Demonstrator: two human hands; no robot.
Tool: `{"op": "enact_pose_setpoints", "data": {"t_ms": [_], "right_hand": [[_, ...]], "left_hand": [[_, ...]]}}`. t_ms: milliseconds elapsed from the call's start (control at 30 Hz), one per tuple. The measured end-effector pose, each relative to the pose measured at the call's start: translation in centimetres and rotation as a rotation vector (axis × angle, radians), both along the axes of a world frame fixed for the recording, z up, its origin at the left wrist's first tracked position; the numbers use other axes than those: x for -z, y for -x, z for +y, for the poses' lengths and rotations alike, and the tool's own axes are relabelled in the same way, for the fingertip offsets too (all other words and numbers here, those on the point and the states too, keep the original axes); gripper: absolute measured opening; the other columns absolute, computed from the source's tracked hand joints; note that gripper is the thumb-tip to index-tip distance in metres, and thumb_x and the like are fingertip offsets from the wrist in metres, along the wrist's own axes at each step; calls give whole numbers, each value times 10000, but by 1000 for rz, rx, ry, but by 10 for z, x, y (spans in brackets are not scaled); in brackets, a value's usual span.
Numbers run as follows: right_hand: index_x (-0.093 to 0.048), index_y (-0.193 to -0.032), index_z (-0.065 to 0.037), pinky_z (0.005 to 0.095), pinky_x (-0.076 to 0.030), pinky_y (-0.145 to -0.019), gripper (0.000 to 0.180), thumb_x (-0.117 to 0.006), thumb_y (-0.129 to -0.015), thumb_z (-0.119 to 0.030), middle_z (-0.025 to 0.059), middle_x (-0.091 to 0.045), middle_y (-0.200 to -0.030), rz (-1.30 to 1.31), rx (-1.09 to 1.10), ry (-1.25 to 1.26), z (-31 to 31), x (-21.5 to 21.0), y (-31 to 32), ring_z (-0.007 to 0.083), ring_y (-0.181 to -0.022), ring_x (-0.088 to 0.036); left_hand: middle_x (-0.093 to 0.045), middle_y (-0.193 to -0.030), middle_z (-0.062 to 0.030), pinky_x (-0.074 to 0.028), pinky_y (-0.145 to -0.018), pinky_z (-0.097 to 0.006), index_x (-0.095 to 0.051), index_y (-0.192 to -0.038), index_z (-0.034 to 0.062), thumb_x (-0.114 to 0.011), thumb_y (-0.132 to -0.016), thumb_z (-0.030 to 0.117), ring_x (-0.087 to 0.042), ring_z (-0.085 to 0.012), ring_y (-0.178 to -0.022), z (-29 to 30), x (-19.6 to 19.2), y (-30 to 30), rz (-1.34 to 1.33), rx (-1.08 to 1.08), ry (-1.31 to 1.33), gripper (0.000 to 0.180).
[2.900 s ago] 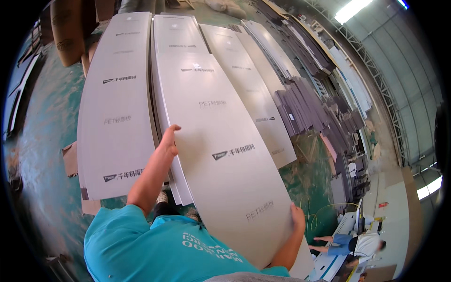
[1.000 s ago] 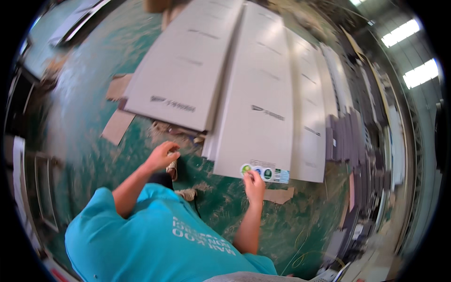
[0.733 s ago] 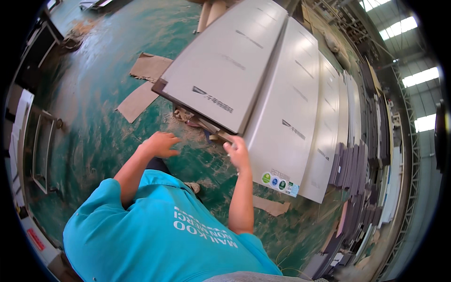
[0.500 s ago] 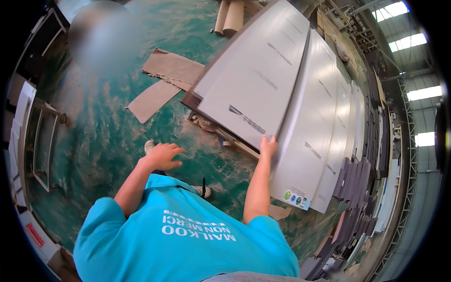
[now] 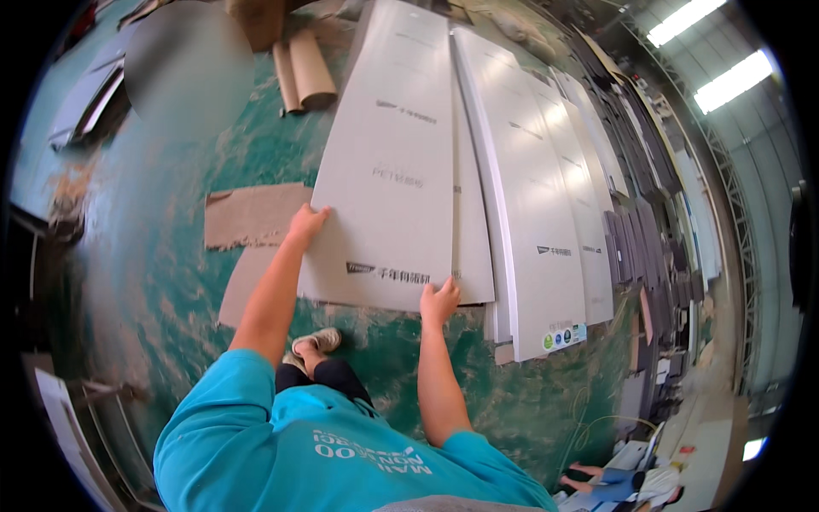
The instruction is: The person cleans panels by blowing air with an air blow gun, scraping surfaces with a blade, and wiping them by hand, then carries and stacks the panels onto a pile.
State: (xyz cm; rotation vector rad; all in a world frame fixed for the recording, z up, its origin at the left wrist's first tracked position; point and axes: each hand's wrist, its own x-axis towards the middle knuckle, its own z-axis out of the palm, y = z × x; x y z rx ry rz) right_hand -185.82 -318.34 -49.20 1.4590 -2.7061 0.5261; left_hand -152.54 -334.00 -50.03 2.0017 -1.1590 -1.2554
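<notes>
Both hands grip one long white panel [image 5: 388, 179]: left hand [image 5: 305, 224] closed on its side edge, right hand [image 5: 438, 300] on its near end. Bare edges could slip, dropping it onto the shoe [image 5: 314, 343] below.

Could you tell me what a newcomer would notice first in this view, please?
First, the long pale grey panel in the centre, gripped by the left hand at its left edge and the right hand at its near corner. More panels lie in a row to its right on the green floor. Brown cardboard lies on the left.
</notes>
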Motion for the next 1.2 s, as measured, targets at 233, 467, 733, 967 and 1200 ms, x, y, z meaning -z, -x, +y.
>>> {"op": "enact_pose_setpoints", "data": {"t_ms": [233,467,733,967,1200], "right_hand": [[-537,-1275,-57,490,-411,-965,569,-656,-795,-337,185,-579,-1206,-27,146,26,10,-28,29,363,-1156,-508],[-612,-1089,2,480,-478,-859,373,-595,-875,-303,223,-649,-1050,-196,377,-22,197,-35,124,402,-987,-611],[-671,-1028,43,505,-456,-836,663,-397,-940,-555,257,-662,-1025,-365,1097,-567,321,-80,43,435,-1024,-600],[-593,-1185,89,475,-380,-1026,887,-232,-918,-677,288,-565,-1250,-434,1053,-426,27,-66,-65,412,-1221,-511],[-722,-1027,-135,482,-361,-1009,702,-252,-933,-648,146,-691,-1049,-228,1046,-376,95,-113,-128,358,-1097,-585]], "left_hand": [[-653,-1048,-148,-523,-769,-410,-565,-1164,-17,-712,-845,212,-622,-249,-930,11,-4,44,497,-206,-89,419],[-678,-999,-113,-522,-777,-369,-595,-1136,14,-658,-860,405,-649,-207,-914,148,-71,15,265,1256,-663,483],[-654,-895,-86,-519,-760,-432,-518,-1166,130,-511,-909,318,-629,-234,-817,-103,45,-115,606,-16,-527,318],[-626,-1097,-130,-494,-790,-434,-565,-1184,25,-651,-877,389,-581,-248,-1039,-324,19,-75,618,39,-169,484],[-573,-1202,-218,-513,-894,-524,-564,-1167,-52,-580,-856,229,-576,-390,-1082,-302,-27,-63,1166,-226,-570,419]]}}
